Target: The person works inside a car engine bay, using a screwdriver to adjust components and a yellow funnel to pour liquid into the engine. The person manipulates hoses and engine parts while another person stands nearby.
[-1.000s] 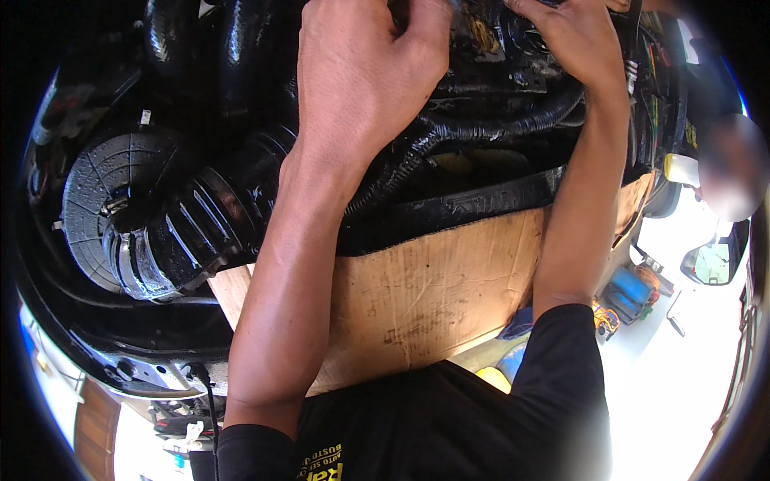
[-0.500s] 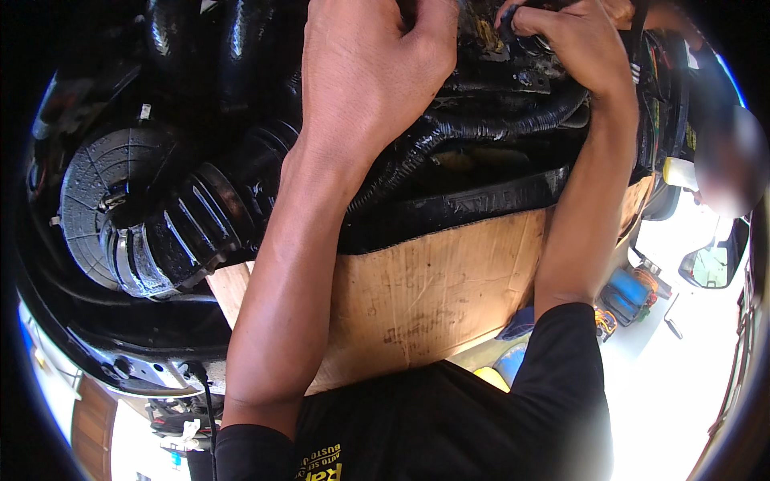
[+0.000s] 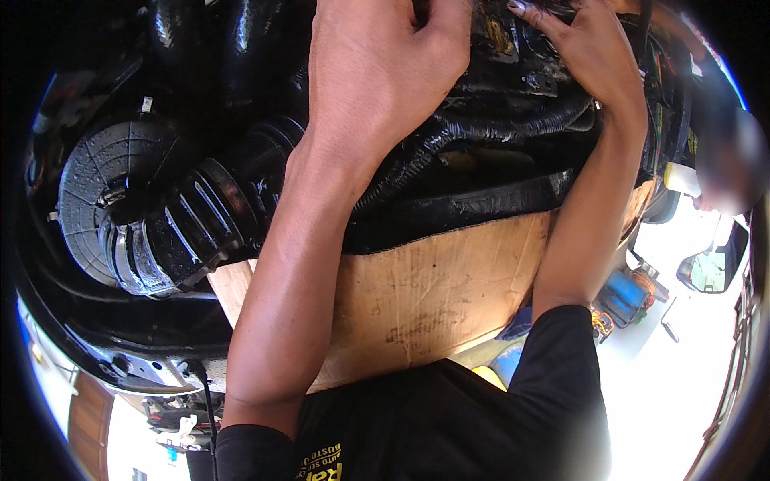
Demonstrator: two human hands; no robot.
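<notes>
My left hand (image 3: 393,68) is over the engine bay at the top edge, its back toward me. Its thumb and fingers curl together and run out of the picture, so what they hold is hidden. My right hand (image 3: 597,56) is farther right, above dark engine parts (image 3: 521,68). Its thumb stretches out to the left, with a dirty tip, and the other fingers are partly cut off by the top edge. Below both hands a black corrugated hose (image 3: 489,128) crosses the bay. A stained cardboard sheet (image 3: 433,297) covers the front edge of the car, under my forearms.
At left sits a wet round black housing (image 3: 96,192) with a ribbed intake duct (image 3: 188,216). Another person (image 3: 730,160), blurred, stands at the right rim. A blue machine with orange cords (image 3: 626,293) rests on the floor, near a vehicle mirror (image 3: 710,268).
My right thumb has lifted away from a small dark part and straightened. Both hands have shifted slightly right in the picture.
</notes>
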